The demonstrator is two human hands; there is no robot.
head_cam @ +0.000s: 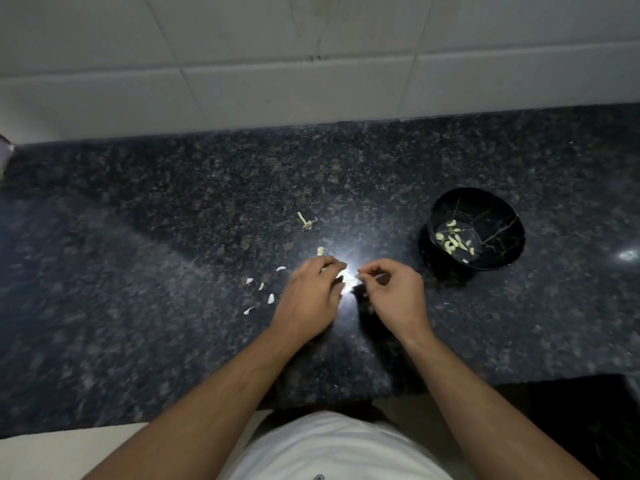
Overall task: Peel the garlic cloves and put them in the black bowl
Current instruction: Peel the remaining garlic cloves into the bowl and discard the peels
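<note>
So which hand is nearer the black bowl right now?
Right. The right hand sits just left of the black bowl, toward the person; the left hand lies farther left, beyond it.

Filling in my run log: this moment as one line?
left hand: pinching garlic | right hand: peeling it | black bowl: holds peeled cloves

Free room & obstacles. Dark speckled granite countertop [173, 237]: open surface far left, along the white tiled wall [242, 64] at back, & at the near edge. Obstacles: round black bowl w/ gold veining [498, 216] at right, well apart from both hands; dry garlic stem scrap [306, 221] behind centre; pale garlic skin flakes [270, 298] scattered just left of the left hand [308, 299]. Gap between bowl & right hand [398, 289] unobstructed.
</note>
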